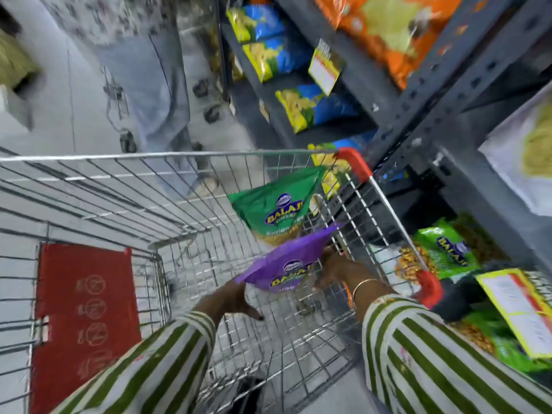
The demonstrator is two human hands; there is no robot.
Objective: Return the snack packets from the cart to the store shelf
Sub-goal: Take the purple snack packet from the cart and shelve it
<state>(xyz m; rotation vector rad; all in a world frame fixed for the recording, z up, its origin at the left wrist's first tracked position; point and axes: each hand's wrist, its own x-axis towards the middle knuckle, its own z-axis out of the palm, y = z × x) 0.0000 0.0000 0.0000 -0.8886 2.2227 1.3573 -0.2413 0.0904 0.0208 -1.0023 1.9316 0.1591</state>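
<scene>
Head view looks down into a wire cart (155,186) parked beside a dark metal store shelf (424,121). Both arms, in green-and-white striped sleeves, reach into the basket. A purple snack packet (286,268) sits between the two hands, lifted off the cart floor and tilted. The right hand (334,268) is at the packet's right edge, its fingers curled against it in what looks like a grip, though motion blur hides the fingertips. The left hand (236,297) is at the packet's lower left corner with fingers spread loose; whether it touches the corner I cannot tell. Just beyond the purple one, a green snack packet (274,209) leans against the cart's far right corner. On the shelf to the right lie more green packets (445,252), with blue-and-yellow packets (280,59) on the tiers further along. A red panel (85,309) lies in the cart's left part.
</scene>
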